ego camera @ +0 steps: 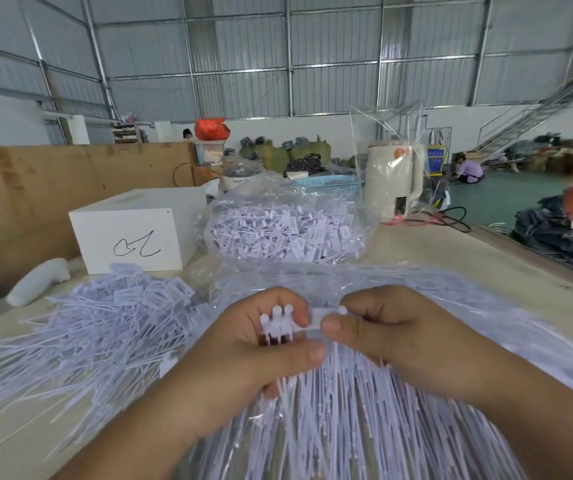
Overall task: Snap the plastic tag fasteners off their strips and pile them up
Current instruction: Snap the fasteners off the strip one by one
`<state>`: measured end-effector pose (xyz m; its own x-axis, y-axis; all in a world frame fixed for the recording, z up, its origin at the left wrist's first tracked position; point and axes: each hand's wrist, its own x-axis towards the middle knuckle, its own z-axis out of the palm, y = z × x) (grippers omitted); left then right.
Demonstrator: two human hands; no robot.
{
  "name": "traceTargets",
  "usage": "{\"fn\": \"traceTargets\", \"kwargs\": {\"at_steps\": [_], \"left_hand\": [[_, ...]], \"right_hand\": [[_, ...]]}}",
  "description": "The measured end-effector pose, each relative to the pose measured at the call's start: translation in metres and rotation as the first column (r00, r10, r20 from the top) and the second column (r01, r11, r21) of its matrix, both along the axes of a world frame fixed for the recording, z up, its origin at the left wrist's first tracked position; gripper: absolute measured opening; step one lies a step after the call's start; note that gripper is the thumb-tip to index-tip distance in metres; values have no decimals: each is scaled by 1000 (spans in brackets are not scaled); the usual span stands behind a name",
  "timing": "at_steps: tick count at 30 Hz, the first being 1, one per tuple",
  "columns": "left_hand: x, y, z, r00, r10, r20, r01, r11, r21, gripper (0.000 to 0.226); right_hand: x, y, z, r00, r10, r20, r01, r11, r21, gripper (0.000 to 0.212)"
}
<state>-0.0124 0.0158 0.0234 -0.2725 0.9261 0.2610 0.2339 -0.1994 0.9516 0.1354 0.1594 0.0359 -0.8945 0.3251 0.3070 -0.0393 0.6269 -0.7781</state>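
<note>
From the head camera, at the middle of what I see, both hands meet above the table. My left hand curls round a short strip of fasteners, thumb across the front and fingers behind it, with three rounded heads standing up above the thumb. My right hand pinches a single tag fastener between thumb and forefinger, right beside the strip; I cannot tell whether that one is already free of the strip or still joined. The thin tails of the held pieces hang down between the two hands.

Directly under the hands lies a broad spread of unsorted fasteners on clear plastic, tails fanning toward me. To the left of my left hand sits a loose pile of separated pieces on the table. Beyond the hands, a clear plastic bag holds more of them. A white box with a black scribble stands behind the pile, and a cream kettle wrapped in film stands farther back to the right.
</note>
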Motion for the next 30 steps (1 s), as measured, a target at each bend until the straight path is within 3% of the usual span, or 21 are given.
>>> {"fn": "traceTargets", "kwargs": {"at_steps": [4, 7, 11, 13, 16, 23, 27, 30], "left_hand": [[15, 9, 2, 980, 184, 78, -187, 982, 40, 29], [20, 13, 5, 956, 284, 68, -288, 956, 59, 20], [19, 12, 2, 941, 326, 86, -331, 942, 50, 23], [21, 12, 3, 963, 263, 54, -265, 963, 41, 24], [20, 14, 9, 984, 175, -17, -174, 983, 63, 16], [14, 7, 3, 987, -140, -76, 138, 990, -27, 51], [6, 2, 2, 966, -256, 20, 257, 964, -75, 44], [4, -1, 2, 980, -199, -17, 197, 979, -55, 35]], "right_hand": [[-6, -7, -2, 978, -137, -160, 134, 991, -28, 52], [-12, -11, -6, 950, -214, -227, 218, 976, -6, 49], [-10, -1, 1, 872, -357, -337, 365, 930, -40, 50], [-4, 5, 3, 919, -260, -295, 246, 965, -86, 54], [-2, 5, -2, 991, -10, -131, -4, 995, -104, 33], [-5, 6, -9, 992, 114, -46, -118, 988, -99, 21], [-7, 1, -12, 984, 177, 14, -175, 979, -102, 25], [-8, -2, -9, 978, 191, 82, -187, 981, -46, 26]]}}
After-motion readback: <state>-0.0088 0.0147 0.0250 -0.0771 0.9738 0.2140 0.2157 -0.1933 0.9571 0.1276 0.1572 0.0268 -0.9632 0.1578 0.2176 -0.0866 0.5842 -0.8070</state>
